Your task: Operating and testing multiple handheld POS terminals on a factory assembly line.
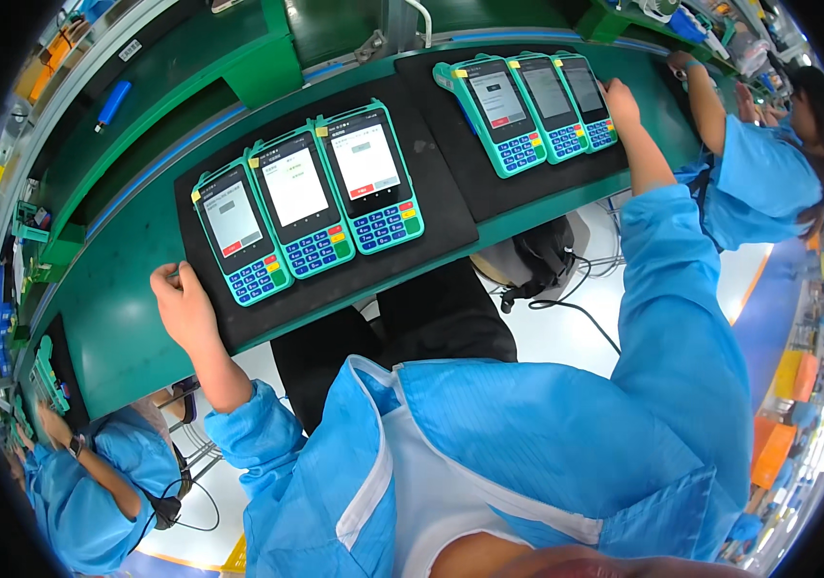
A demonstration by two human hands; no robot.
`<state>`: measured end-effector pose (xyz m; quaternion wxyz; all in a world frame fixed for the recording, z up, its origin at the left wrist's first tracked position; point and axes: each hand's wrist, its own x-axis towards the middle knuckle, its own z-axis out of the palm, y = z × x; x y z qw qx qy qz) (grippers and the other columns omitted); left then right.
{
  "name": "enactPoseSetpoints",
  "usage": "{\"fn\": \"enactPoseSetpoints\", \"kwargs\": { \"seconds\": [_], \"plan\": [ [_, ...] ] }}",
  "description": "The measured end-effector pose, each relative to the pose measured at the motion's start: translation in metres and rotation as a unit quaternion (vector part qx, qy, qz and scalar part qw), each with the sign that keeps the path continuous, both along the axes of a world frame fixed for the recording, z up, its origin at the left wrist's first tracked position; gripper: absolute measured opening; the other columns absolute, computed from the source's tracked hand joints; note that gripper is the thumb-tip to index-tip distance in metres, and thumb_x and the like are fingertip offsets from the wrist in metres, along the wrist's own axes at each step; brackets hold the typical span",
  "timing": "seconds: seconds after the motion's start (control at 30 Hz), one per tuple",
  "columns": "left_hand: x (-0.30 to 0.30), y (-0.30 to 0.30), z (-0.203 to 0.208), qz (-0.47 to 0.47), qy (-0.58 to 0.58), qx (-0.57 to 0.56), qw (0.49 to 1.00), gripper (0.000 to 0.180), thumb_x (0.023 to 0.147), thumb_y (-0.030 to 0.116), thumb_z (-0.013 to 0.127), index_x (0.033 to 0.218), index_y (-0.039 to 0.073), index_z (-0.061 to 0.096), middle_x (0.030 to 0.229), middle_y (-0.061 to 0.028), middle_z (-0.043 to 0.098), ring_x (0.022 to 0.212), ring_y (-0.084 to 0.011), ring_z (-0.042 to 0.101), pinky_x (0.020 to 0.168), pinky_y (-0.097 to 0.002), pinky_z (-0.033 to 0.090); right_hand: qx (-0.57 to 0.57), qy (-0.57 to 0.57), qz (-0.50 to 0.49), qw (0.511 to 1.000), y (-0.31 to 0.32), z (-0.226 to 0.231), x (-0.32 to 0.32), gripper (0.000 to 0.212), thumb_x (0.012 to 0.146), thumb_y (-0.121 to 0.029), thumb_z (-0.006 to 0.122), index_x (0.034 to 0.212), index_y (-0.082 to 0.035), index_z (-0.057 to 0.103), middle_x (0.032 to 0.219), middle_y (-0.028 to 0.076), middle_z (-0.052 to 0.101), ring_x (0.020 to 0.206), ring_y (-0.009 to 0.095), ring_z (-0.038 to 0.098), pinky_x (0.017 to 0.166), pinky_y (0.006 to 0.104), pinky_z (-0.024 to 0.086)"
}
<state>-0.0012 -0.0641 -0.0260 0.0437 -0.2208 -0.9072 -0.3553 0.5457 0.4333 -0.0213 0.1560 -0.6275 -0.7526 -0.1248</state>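
Observation:
Three teal payment terminals with lit screens lie side by side in front of me: a left one (233,218), a middle one (297,194) and a right one (366,159). My left hand (186,310) rests at the bench edge just left of them, fingers curled in, with nothing visible in it. Farther right lies a second row of three terminals, a left one (497,100), a middle one (543,90) and a right one (581,90). At the outer side of the last one is my right hand (623,104), fingers bent. Whatever its fingertips hold is hidden.
Black mats (443,183) lie under the terminals on the green bench (128,279). A green shelf (258,63) rises behind. Co-workers in blue sit at the right (763,183) and lower left (108,486). A dark bag (537,255) and cables are beneath the bench.

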Motion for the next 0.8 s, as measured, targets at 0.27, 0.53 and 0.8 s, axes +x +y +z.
{"fn": "enactPoseSetpoints", "kwargs": {
  "seconds": [0.27, 0.53, 0.8],
  "plan": [
    [0.008, 0.002, 0.018, -0.052, 0.053, 0.007, 0.997, 0.033, 0.089, 0.025, 0.058, 0.106, -0.003, 0.064, 0.101, -0.0208, 0.066, 0.094, -0.0336, 0.063, 0.084, -0.0387, 0.048, -0.059, 0.032, 0.087, 0.994, 0.001, -0.025, 0.023, 0.044, 0.095, -0.043, 0.047, 0.096, -0.001, 0.057, 0.097, 0.025, 0.062, 0.094, 0.045, 0.058, 0.079, 0.0507, 0.047],
    [0.074, 0.011, 0.059, -0.094, 0.176, 0.008, 0.980, 0.023, 0.084, 0.019, 0.065, 0.102, 0.005, 0.064, 0.099, -0.0113, 0.064, 0.094, -0.0296, 0.060, 0.084, -0.0376, 0.046, -0.130, 0.076, 0.170, 0.974, -0.054, -0.016, -0.034, 0.041, 0.095, -0.038, 0.050, 0.092, 0.003, 0.055, 0.090, 0.025, 0.062, 0.090, 0.043, 0.058, 0.077, 0.0472, 0.045],
    [0.104, -0.045, 0.065, -0.026, -0.055, -0.095, 0.994, 0.023, 0.089, 0.017, 0.061, 0.104, -0.002, 0.062, 0.090, -0.0119, 0.068, 0.077, -0.0180, 0.067, 0.064, -0.0291, 0.050, 0.023, 0.059, 0.340, 0.938, -0.090, 0.105, -0.141, 0.029, 0.098, -0.022, 0.048, 0.112, 0.000, 0.060, 0.105, 0.017, 0.063, 0.100, 0.030, 0.062, 0.087, 0.0338, 0.047]
  ]
}}
